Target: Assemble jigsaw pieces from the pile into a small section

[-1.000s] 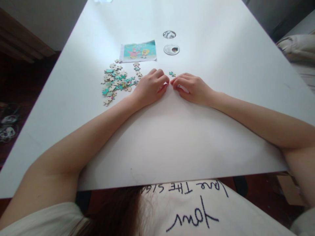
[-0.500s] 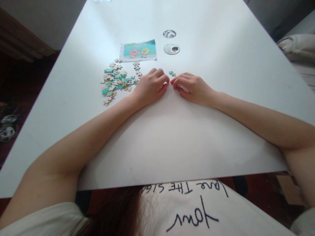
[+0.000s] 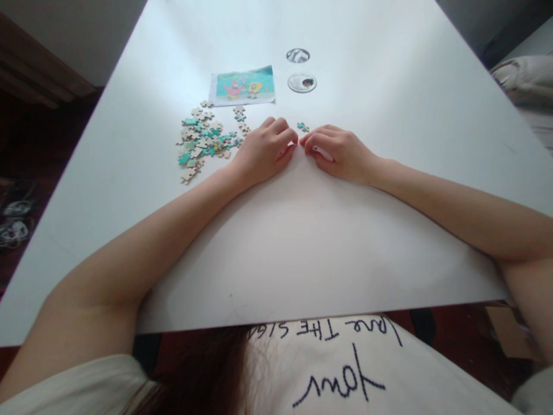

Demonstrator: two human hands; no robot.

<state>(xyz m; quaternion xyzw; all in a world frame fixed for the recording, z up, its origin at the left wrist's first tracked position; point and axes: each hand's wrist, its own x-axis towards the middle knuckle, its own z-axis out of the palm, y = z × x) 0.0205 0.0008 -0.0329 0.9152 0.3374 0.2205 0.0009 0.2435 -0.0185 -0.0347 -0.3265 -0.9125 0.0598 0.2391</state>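
My left hand (image 3: 272, 144) and my right hand (image 3: 334, 148) almost meet fingertip to fingertip over the white table (image 3: 311, 248). Both are closed in a pinch, thumb against fingers. Anything between the fingertips is too small or hidden to name. Just beyond the fingertips lies a small joined bit of teal and yellow jigsaw pieces (image 3: 303, 126). A loose pile of jigsaw pieces (image 3: 203, 138), some teal and some showing plain backs, spreads to the left of my left hand. A short row of pieces (image 3: 240, 117) lies beyond my left wrist, partly covered by it.
A picture sheet (image 3: 245, 86) with a pink and a yellow cartoon figure lies behind the pieces. Two round silvery discs (image 3: 298, 56) (image 3: 298, 82) sit to its right. Cables (image 3: 15, 230) are on the floor at left, and a cardboard box (image 3: 510, 331) is below the table at right.
Both hands keep the same pinched pose near each other. The view has shifted very slightly, so the sheet and discs appear a little higher. No piece has visibly moved.
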